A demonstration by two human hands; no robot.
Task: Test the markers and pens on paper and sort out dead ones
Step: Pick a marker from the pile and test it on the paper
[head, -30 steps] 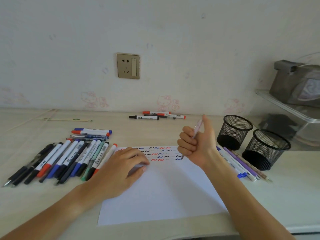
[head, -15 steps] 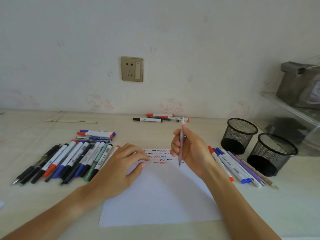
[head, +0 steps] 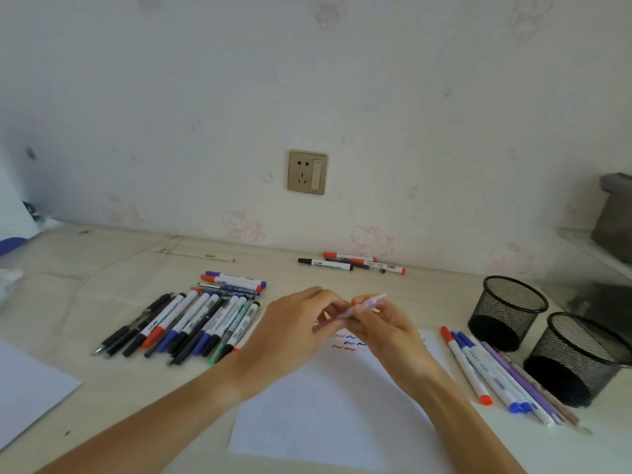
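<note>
Both hands pinch the pale pen (head: 362,305) above the paper (head: 328,405): the left hand (head: 294,333) should steady it while the right hand (head: 383,323) recaps squarely.

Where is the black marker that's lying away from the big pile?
In the head view the black marker lies at the back of the desk near the wall, below the socket, in front of two red markers.

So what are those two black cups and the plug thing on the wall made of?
The two cups look like black metal wire mesh: you can see through the tiny holes, and the finish is matte. The wall socket looks like plastic with a brushed gold sheen, though it could be metal.
</note>
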